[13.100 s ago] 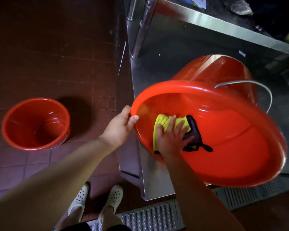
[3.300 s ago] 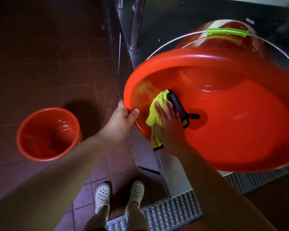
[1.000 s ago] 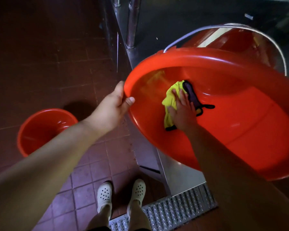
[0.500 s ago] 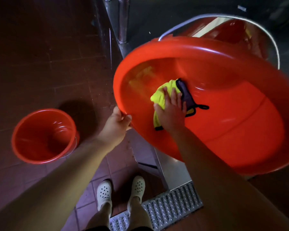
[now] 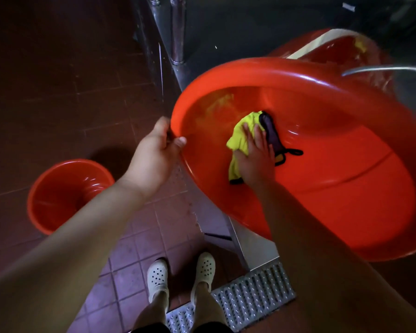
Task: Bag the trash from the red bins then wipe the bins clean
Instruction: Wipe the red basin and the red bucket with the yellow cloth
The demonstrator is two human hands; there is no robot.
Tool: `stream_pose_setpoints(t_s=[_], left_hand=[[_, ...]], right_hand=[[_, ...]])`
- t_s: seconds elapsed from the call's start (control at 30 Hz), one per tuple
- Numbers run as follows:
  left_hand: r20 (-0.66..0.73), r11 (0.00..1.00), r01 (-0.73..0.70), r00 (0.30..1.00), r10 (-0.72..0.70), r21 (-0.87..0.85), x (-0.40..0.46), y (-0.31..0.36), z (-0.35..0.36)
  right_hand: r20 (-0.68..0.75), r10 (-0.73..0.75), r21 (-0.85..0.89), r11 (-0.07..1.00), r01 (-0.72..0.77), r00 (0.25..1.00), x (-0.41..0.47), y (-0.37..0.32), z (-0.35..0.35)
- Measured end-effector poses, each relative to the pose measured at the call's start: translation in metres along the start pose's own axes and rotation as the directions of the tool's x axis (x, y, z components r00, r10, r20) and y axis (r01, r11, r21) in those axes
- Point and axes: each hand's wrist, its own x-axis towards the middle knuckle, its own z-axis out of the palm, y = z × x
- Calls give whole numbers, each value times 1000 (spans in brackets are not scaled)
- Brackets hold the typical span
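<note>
Cloth [image 5: 240, 138] under right hand [image 5: 256, 162], inside bin [image 5: 346, 188]

Cloth [image 5: 240, 138] inside tilted red bin [image 5: 346, 188]

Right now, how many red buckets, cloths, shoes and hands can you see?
Red buckets: 2, the big tilted bin and the small bucket on the floor
Cloths: 1, yellow cloth
Shoes: 2, white shoes
Hands: 2, left hand, right hand
Total: 7
</note>
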Motion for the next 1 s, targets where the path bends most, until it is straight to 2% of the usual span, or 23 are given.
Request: stream_pose_setpoints(t_s=[0.1,0.17,0.23,0.3,0.4,0.5,0.63,0.77,0.87,1.0], left_hand=[[7,998,-62,998,62,9,-2,12,-4],[-13,997,-63,998,62,-46,-2,12,-2],[-36,979,41,998,-49,-201,-4,4,5],[28,918,190,981,-192,-348,-13,-10,18],[128,887,324,946,-298,-331,-27,-28,39],[66,911,264,964,-256,-318,-30,-31,45],[-24,966,140,989,-149,-215,-24,-29,43],[-39,980,92,994,-100,-176,-19,-26,38],[-16,968,92,995,-99,-232,-15,-19,32],[22,978,-54,998,59,-200,-2,-1,12]], right_hand=[[16,129,-24,991,-128,992,31,20,-11],[41,158,-27,987,-157,987,42,25,-14],[76,161,-30,987,-159,984,46,25,-13],[113,171,-31,985,-168,979,48,22,-13],[127,187,-8,982,-188,974,41,11,-10],[74,146,62,987,-150,987,12,-14,-2],[21,-77,132,989,73,997,-54,-45,12],[61,-271,196,947,255,961,-86,-39,8],[48,-244,199,953,230,969,-68,-27,-3],[49,-23,116,993,17,999,-18,-1,-16]])
